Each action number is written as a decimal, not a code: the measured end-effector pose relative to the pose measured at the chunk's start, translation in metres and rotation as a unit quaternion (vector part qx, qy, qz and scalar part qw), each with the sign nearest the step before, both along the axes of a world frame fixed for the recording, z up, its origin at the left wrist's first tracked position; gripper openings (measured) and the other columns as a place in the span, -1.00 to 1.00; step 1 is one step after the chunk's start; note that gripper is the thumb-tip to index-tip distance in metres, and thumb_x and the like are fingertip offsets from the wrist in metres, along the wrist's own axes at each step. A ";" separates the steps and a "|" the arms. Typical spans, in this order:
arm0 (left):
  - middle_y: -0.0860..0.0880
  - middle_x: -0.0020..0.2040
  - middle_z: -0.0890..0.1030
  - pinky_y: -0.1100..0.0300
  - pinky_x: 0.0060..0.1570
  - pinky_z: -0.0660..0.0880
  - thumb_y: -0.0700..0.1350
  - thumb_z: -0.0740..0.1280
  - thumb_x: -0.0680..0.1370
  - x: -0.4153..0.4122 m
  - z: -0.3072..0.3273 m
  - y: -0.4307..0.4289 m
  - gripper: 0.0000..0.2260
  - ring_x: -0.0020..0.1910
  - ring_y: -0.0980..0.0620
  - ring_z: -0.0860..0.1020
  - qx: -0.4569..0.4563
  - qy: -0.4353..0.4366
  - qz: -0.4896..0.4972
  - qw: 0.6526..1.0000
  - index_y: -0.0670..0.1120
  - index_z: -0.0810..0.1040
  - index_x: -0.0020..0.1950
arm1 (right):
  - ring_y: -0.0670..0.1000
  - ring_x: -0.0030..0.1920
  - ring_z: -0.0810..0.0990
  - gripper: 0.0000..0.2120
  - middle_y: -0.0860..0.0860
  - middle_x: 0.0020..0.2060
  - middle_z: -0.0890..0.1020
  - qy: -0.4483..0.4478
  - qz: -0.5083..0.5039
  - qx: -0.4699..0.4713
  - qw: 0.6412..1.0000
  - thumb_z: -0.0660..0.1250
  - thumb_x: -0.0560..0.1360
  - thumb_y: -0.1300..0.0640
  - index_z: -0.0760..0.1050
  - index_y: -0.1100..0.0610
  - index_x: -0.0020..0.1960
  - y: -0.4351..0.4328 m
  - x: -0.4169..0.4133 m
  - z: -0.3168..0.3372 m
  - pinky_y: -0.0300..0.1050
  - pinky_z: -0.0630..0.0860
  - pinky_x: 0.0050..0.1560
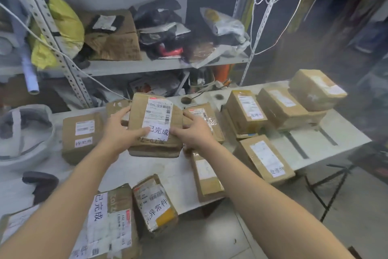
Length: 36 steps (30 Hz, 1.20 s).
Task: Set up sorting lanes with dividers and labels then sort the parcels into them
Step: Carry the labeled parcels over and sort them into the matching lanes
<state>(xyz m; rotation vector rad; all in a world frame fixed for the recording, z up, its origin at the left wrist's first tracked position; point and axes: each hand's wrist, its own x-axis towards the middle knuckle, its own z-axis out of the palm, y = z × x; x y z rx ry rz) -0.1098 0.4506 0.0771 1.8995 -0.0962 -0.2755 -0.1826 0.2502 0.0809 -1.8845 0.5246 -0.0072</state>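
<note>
Head view: the left hand (119, 130) and right hand (193, 130) grip a brown parcel (155, 126) marked 已完成 over the middle of the white table (168, 172), fingers curled round its side edges, thumbs on top. Sorting looks under way. The next move likely calls for carrying it to the matching parcel (109, 223) at the table's near edge.
</note>
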 end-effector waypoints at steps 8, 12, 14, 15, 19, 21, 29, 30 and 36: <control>-0.02 0.13 0.59 0.08 -0.18 0.60 -0.19 0.61 0.33 -0.050 0.021 -0.132 -0.28 0.07 -0.05 0.60 -0.013 -0.046 0.013 0.999 0.18 0.43 0.40 | -0.16 -0.10 0.65 -0.38 -0.22 -0.18 0.66 -0.040 -0.012 -0.005 0.999 0.55 0.28 -0.10 0.46 -0.20 0.31 -0.131 -0.051 0.014 -0.06 0.61 0.04; -0.01 0.15 0.61 -0.07 -0.10 0.64 -0.11 0.63 0.30 -0.068 0.031 -0.199 -0.27 0.06 -0.07 0.62 -0.004 -0.052 0.016 0.999 0.22 0.41 0.38 | -0.11 -0.06 0.69 -0.23 -0.15 -0.09 0.71 -0.050 -0.014 0.000 0.999 0.56 0.23 -0.13 0.42 -0.14 0.40 -0.197 -0.070 0.021 0.02 0.65 0.02; 0.01 0.13 0.62 -0.10 -0.06 0.64 -0.09 0.63 0.30 -0.074 0.036 -0.232 -0.27 0.05 -0.06 0.62 -0.002 -0.066 0.007 0.998 0.21 0.41 0.38 | -0.08 -0.06 0.70 -0.28 -0.12 -0.09 0.71 -0.057 -0.024 0.022 0.998 0.56 0.31 -0.02 0.40 -0.12 0.42 -0.231 -0.080 0.026 0.03 0.66 0.00; 0.02 0.12 0.62 -0.11 -0.05 0.64 -0.09 0.63 0.30 -0.076 0.039 -0.249 -0.27 0.05 -0.04 0.63 0.000 -0.074 0.004 0.997 0.21 0.40 0.39 | -0.08 -0.07 0.70 -0.27 -0.11 -0.08 0.72 -0.060 -0.034 0.027 0.997 0.56 0.30 -0.03 0.40 -0.12 0.42 -0.246 -0.083 0.028 0.04 0.66 -0.01; 0.07 0.10 0.61 -0.06 -0.03 0.63 -0.04 0.61 0.32 -0.078 0.046 -0.310 -0.28 0.04 0.03 0.61 0.001 -0.097 -0.005 0.995 0.23 0.38 0.40 | -0.09 -0.05 0.70 -0.14 -0.13 -0.02 0.72 -0.071 -0.060 0.023 0.995 0.54 0.14 -0.19 0.38 -0.19 0.42 -0.303 -0.084 0.032 0.03 0.66 -0.01; 0.12 0.10 0.60 -0.05 0.02 0.62 -0.01 0.61 0.32 -0.073 0.046 -0.340 -0.29 0.08 0.07 0.60 -0.005 -0.106 -0.020 0.994 0.26 0.38 0.40 | -0.06 0.01 0.68 -0.13 -0.08 0.10 0.68 -0.076 -0.066 0.022 0.995 0.58 0.16 -0.16 0.37 -0.16 0.43 -0.331 -0.082 0.035 0.04 0.65 0.01; 0.14 0.12 0.60 -0.01 0.11 0.59 0.04 0.59 0.30 -0.024 0.032 -0.462 -0.26 0.12 0.12 0.58 -0.060 -0.094 -0.065 0.992 0.19 0.39 0.43 | -0.08 0.05 0.64 -0.24 -0.03 0.14 0.65 -0.071 -0.094 -0.021 0.993 0.58 0.36 0.00 0.34 -0.07 0.48 -0.444 -0.061 0.051 -0.06 0.62 0.06; 0.14 0.13 0.59 0.00 0.11 0.59 0.02 0.59 0.32 -0.018 0.030 -0.476 -0.26 0.13 0.11 0.57 -0.065 -0.088 -0.072 0.991 0.18 0.38 0.45 | -0.09 0.03 0.64 -0.28 -0.06 0.11 0.64 -0.066 -0.103 -0.019 0.992 0.58 0.35 -0.01 0.37 -0.10 0.44 -0.458 -0.056 0.052 -0.09 0.62 0.01; 0.06 0.23 0.56 0.00 0.12 0.58 -0.02 0.58 0.37 0.003 0.016 -0.549 -0.24 0.17 0.07 0.53 -0.079 -0.065 -0.089 0.991 0.14 0.31 0.50 | 0.05 0.12 0.65 -0.19 0.07 0.16 0.65 -0.031 -0.120 -0.030 0.992 0.60 0.24 -0.08 0.40 -0.07 0.43 -0.535 -0.023 0.047 0.06 0.62 0.13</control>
